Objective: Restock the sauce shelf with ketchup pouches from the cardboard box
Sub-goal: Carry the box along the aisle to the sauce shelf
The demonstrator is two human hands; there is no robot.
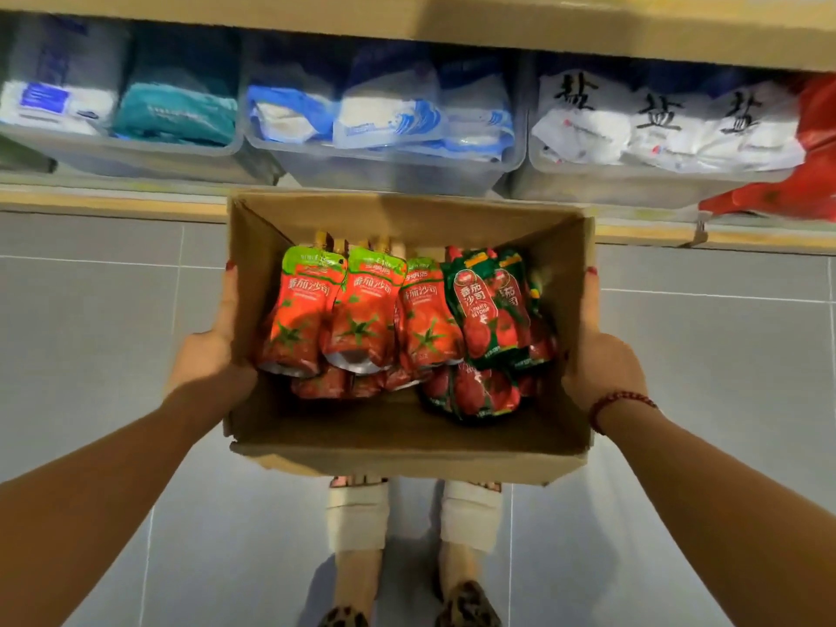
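Note:
An open cardboard box (398,438) hangs in the air in front of a low shelf (113,199). My left hand (212,350) grips its left wall and my right hand (601,359) grips its right wall. Inside lie several ketchup pouches. Red ones with light green tops (362,310) fill the left and middle. Dark green ones (491,310) are stacked on the right. More pouches lie underneath, partly hidden.
On the shelf stand clear plastic bins (384,169) with white, blue and teal packets, and salt bags (656,124) at the right. Red packaging (809,174) shows at the far right. Grey floor tiles and my feet (407,599) are below the box.

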